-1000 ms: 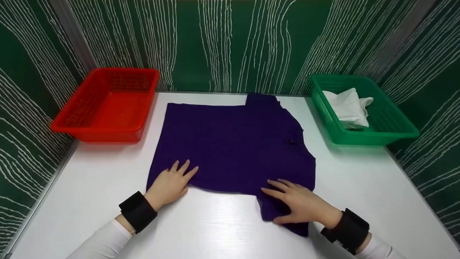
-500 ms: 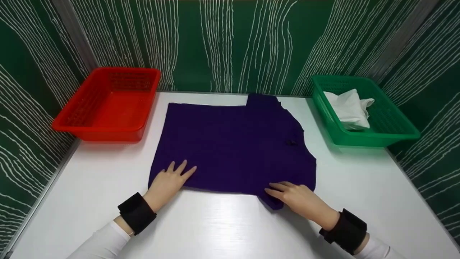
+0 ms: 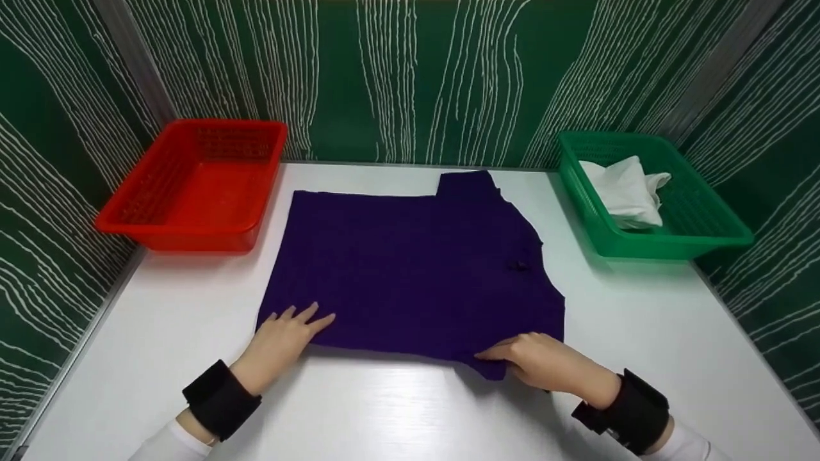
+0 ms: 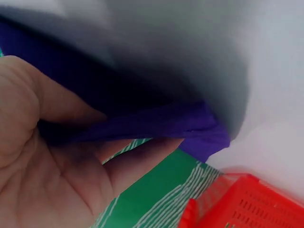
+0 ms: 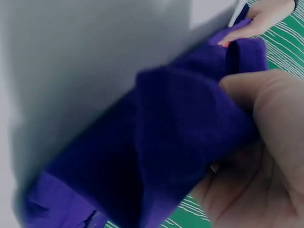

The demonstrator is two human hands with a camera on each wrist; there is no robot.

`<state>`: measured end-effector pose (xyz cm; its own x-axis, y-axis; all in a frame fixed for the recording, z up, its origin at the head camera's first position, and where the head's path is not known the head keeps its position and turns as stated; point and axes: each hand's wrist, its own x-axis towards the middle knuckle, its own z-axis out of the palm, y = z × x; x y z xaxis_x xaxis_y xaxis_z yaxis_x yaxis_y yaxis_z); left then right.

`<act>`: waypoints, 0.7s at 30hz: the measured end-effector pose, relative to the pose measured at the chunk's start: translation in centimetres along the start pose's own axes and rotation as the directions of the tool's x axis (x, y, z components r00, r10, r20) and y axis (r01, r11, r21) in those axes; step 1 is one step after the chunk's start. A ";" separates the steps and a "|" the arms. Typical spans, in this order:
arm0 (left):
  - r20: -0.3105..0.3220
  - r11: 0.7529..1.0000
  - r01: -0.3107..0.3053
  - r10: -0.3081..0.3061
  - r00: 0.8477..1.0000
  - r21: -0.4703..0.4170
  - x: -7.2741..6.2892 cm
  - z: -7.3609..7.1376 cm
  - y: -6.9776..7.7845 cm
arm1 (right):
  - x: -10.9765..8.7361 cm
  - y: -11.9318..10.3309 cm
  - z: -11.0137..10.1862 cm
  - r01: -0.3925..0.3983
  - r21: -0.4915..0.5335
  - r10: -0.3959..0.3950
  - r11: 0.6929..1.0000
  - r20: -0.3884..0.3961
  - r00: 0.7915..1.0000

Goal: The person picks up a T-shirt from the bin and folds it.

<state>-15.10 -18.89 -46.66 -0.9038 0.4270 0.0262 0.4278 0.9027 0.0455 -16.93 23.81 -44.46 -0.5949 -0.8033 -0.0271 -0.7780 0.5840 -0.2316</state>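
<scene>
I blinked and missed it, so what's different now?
The right hand, first spread out, now pinches the near sleeve of the purple shirt; less sleeve shows. The left hand and shirt slid toward the person. Red basket, green basket and white cloth stayed.

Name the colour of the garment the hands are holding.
Dark purple; the garment shows best in the head view, spread out.
</scene>
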 end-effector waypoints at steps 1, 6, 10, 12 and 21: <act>0.016 1.000 0.000 0.000 1.000 -0.021 0.0 -0.3 -0.1 | 0.0 0.0 -0.3 0.005 0.020 -0.005 1.000 0.017 1.000; 0.101 0.987 0.012 0.004 0.995 -0.157 0.3 -2.5 -1.3 | 1.1 0.9 -2.1 0.069 0.100 -0.078 0.993 0.088 0.993; 0.153 0.967 0.062 -0.024 0.988 -0.248 1.8 -4.3 -3.6 | 3.2 3.4 -4.2 0.107 0.115 -0.118 0.988 0.098 0.988; 0.143 0.958 0.079 -0.040 0.989 -0.277 3.1 -4.8 -5.0 | 4.6 5.1 -5.4 0.074 0.097 -0.082 0.993 0.080 0.993; -0.187 0.974 0.192 -0.212 0.959 -0.124 8.5 -2.2 -7.6 | 8.9 10.9 -5.8 -0.394 -0.103 0.377 0.913 -0.150 0.914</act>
<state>-26.05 -22.28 -44.58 -0.9571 0.2080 0.2018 0.2440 0.9542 0.1734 -31.83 23.70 -41.55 -0.8675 -0.4963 0.0340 -0.4970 0.8619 -0.1010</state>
